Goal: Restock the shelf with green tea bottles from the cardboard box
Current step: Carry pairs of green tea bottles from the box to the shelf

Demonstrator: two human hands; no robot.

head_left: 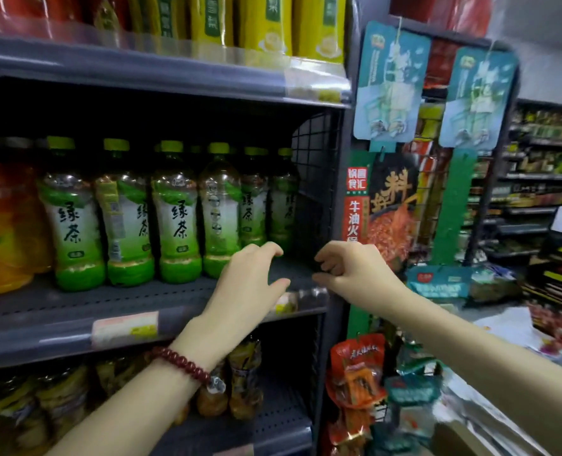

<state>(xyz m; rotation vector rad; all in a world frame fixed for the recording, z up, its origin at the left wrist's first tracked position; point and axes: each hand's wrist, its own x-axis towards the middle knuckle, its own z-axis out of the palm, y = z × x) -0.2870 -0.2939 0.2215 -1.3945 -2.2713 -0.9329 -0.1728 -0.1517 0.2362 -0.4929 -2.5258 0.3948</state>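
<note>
1. Two bare forearms reach in from the bottom edge. The left wrist wears one dark red beaded bracelet (182, 363) with a small silvery charm.
2. Left hand (243, 284): fingers loosely curved, thumb apart, holding nothing, poised over the front of the grey metal middle shelf (161, 299).
3. Right hand (348, 268): fingers curled inward, thumb apart; nothing visible in it, just beside the shelf's right end.
4. Shelf lip carries two price tags, print too blurred to read.
5. Lower shelf: several amber-filled bottles (243, 373), labels unreadable. Right of it, red and orange snack packets (355, 373) hang on the end rack.
6. On the middle shelf, six plastic green tea bottles with lime-green caps (177, 215) stand upright across the front, more caps behind. Labels read 绿茶. The two rightmost sit further back, leaving bare shelf at the front right.
7. Left of them, orange-labelled drink bottles (6, 225).
8. Top shelf: yellow-labelled bottles (266, 24).
9. Far right: two teal hanging cards (391, 83); a sign reads 牛油火.
</note>
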